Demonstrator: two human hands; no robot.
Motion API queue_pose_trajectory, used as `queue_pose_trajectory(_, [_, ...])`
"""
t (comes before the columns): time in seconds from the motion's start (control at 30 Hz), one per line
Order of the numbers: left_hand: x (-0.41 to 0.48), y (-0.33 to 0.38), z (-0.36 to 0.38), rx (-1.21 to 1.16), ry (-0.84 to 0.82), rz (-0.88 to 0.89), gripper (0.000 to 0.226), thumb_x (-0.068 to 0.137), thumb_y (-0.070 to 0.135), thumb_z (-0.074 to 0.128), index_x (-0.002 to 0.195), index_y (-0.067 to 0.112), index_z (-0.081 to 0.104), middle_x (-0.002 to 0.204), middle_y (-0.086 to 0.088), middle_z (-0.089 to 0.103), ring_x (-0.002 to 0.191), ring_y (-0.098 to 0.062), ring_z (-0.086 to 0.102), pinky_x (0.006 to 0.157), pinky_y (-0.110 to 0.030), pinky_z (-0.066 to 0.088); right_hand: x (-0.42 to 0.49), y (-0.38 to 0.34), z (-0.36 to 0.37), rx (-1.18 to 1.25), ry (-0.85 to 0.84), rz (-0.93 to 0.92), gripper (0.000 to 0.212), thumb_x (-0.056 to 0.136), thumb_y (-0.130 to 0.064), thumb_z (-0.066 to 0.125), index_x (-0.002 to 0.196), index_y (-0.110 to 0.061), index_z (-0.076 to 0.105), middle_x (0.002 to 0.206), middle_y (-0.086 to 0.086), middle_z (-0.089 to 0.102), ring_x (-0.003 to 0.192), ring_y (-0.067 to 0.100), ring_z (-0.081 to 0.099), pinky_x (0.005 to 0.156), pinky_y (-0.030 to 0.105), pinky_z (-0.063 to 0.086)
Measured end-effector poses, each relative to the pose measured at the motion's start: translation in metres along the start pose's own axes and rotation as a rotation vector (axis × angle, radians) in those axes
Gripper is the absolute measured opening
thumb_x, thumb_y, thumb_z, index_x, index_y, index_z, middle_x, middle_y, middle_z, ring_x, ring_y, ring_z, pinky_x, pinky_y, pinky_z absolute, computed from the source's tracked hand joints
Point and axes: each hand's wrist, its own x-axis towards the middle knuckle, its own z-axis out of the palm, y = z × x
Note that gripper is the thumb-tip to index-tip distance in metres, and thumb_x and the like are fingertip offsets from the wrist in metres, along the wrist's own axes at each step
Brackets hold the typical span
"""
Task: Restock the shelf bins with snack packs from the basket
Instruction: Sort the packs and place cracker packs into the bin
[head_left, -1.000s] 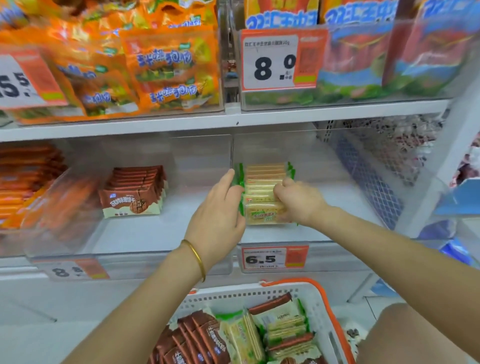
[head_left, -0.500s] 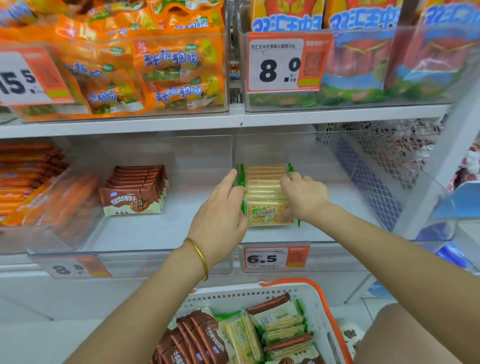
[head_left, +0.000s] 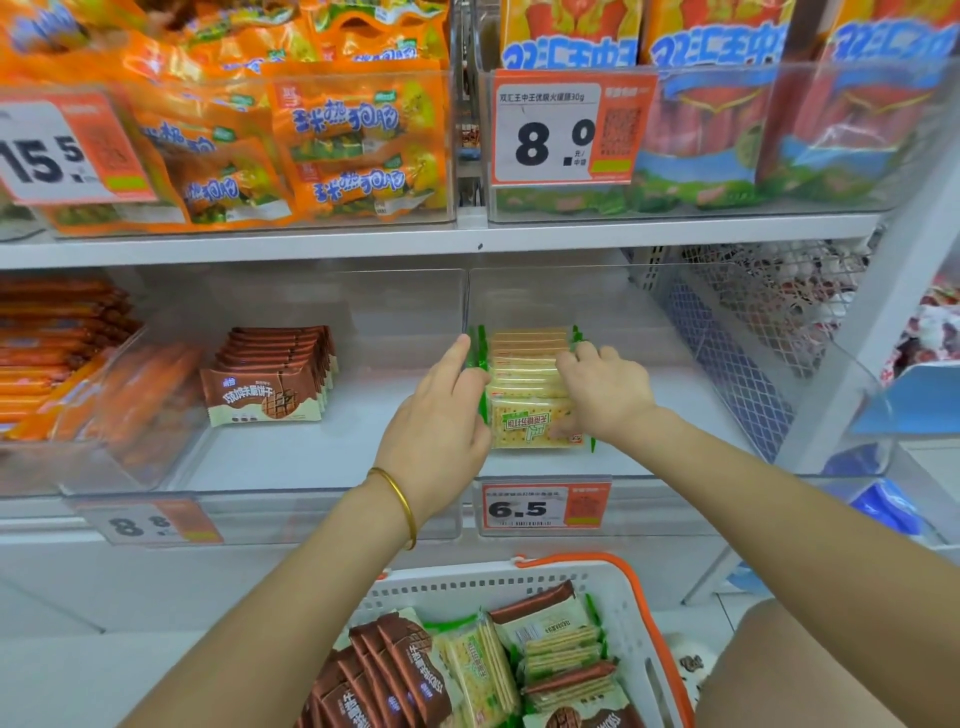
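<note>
1. Cracker packs (head_left: 524, 364), green-edged: one row stood on edge at the left end of the clear bin (head_left: 675, 474) above the 6.5 price tag (head_left: 545, 509), with room left to its right.
2. Left hand (head_left: 441, 415): fingers straight, laid flat against the row's left side, nothing held.
3. Right hand (head_left: 605, 395): fingers curled over the row's right top edge, thumb low on the front pack, gripping the row.
4. Chocolate wafer packs (head_left: 270, 379): one short row in the neighbouring bin (head_left: 322, 499) to the left, which was mostly unfilled.
5. Basket (head_left: 623, 582), white with orange handle: sat below the shelf and held more brown wafer packs and cracker packs, several of each.
6. Status, as judged: restocking was partway. One row sat in each bin and the cracker row was being squared up. Basket stock and bin space both remained.
</note>
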Motion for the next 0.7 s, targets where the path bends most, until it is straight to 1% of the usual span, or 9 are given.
queue_pose_trajectory(0.1, [-0.002, -0.001, -0.001, -0.071, 0.039, 0.025, 0.035, 0.095, 0.017, 0.045, 0.129, 0.014, 0.046, 0.157, -0.005, 0.014, 0.139, -0.021, 0.027, 0.107, -0.031, 0.03, -0.007, -0.002, -0.013, 0.071, 0.039, 0.025, 0.073, 0.071, -0.058, 0.072, 0.121, -0.013, 0.045, 0.121, 0.006, 0.048, 0.112, 0.026, 0.047, 0.072, 0.037, 0.044])
queue_pose_trajectory(0.17, [-0.014, -0.002, -0.007, -0.142, 0.13, 0.062, 0.034, 0.095, 0.019, 0.046, 0.129, 0.014, 0.049, 0.153, -0.004, 0.025, 0.138, -0.017, 0.027, 0.108, -0.024, 0.024, -0.023, -0.004, -0.032, 0.206, 0.14, 0.022, 0.057, 0.076, -0.054, 0.07, 0.11, -0.014, 0.047, 0.113, 0.004, 0.049, 0.103, 0.024, 0.051, 0.069, 0.034, 0.041])
queue_pose_trajectory(0.27, [-0.053, -0.01, -0.014, -0.221, 0.273, 0.074, 0.034, 0.091, 0.021, 0.041, 0.121, 0.013, 0.054, 0.137, -0.003, 0.046, 0.128, -0.015, 0.039, 0.103, -0.024, 0.033, -0.068, -0.015, -0.057, 0.496, 0.272, -0.044, 0.034, 0.081, -0.046, 0.068, 0.093, -0.022, 0.047, 0.095, -0.006, 0.048, 0.082, 0.017, 0.051, 0.066, 0.033, 0.041])
queue_pose_trajectory(0.3, [-0.07, -0.016, -0.013, -0.228, 0.282, 0.067, 0.034, 0.09, 0.021, 0.041, 0.119, 0.012, 0.055, 0.133, -0.003, 0.049, 0.125, -0.015, 0.041, 0.102, -0.023, 0.033, -0.082, -0.02, -0.06, 0.557, 0.3, -0.075, 0.029, 0.082, -0.042, 0.068, 0.089, -0.024, 0.047, 0.09, -0.009, 0.047, 0.078, 0.014, 0.05, 0.065, 0.032, 0.041])
queue_pose_trajectory(0.37, [-0.096, -0.027, -0.009, -0.194, 0.257, 0.051, 0.033, 0.088, 0.018, 0.041, 0.116, 0.01, 0.057, 0.129, -0.005, 0.052, 0.122, -0.015, 0.043, 0.105, -0.016, 0.027, -0.095, -0.024, -0.057, 0.601, 0.326, -0.098, 0.02, 0.084, -0.032, 0.067, 0.086, -0.025, 0.048, 0.084, -0.01, 0.049, 0.076, 0.014, 0.05, 0.065, 0.032, 0.041])
queue_pose_trajectory(0.47, [-0.108, -0.031, -0.01, -0.157, 0.22, 0.021, 0.034, 0.087, 0.016, 0.04, 0.114, 0.009, 0.058, 0.127, -0.008, 0.053, 0.12, -0.019, 0.044, 0.105, -0.013, 0.023, -0.068, -0.02, -0.046, 0.496, 0.227, -0.041, 0.011, 0.087, -0.023, 0.065, 0.094, -0.023, 0.057, 0.093, -0.005, 0.058, 0.089, 0.018, 0.054, 0.07, 0.031, 0.041])
queue_pose_trajectory(0.53, [-0.096, -0.022, -0.015, -0.146, 0.224, 0.033, 0.034, 0.086, 0.015, 0.04, 0.113, 0.008, 0.059, 0.125, -0.009, 0.055, 0.119, -0.022, 0.045, 0.104, -0.019, 0.026, -0.039, -0.018, -0.032, 0.347, 0.097, -0.052, 0.021, 0.087, -0.024, 0.065, 0.106, -0.02, 0.06, 0.107, 0.0, 0.061, 0.098, 0.021, 0.055, 0.075, 0.033, 0.045])
queue_pose_trajectory(0.6, [-0.076, -0.01, -0.018, -0.105, 0.229, 0.076, 0.034, 0.084, 0.015, 0.04, 0.11, 0.007, 0.06, 0.123, -0.01, 0.056, 0.116, -0.026, 0.048, 0.1, -0.027, 0.031, -0.019, -0.022, -0.018, 0.198, -0.015, -0.097, 0.029, 0.085, -0.027, 0.068, 0.11, -0.017, 0.057, 0.112, 0.004, 0.06, 0.102, 0.024, 0.055, 0.078, 0.036, 0.049])
queue_pose_trajectory(0.7, [-0.048, 0.004, -0.017, -0.067, 0.226, 0.102, 0.036, 0.082, 0.017, 0.037, 0.106, 0.008, 0.062, 0.123, -0.01, 0.055, 0.111, -0.029, 0.051, 0.092, -0.037, 0.039, -0.006, -0.029, -0.003, -0.035, -0.038, -0.129, 0.046, 0.079, -0.033, 0.075, 0.114, -0.015, 0.051, 0.115, 0.006, 0.057, 0.108, 0.027, 0.054, 0.079, 0.038, 0.048])
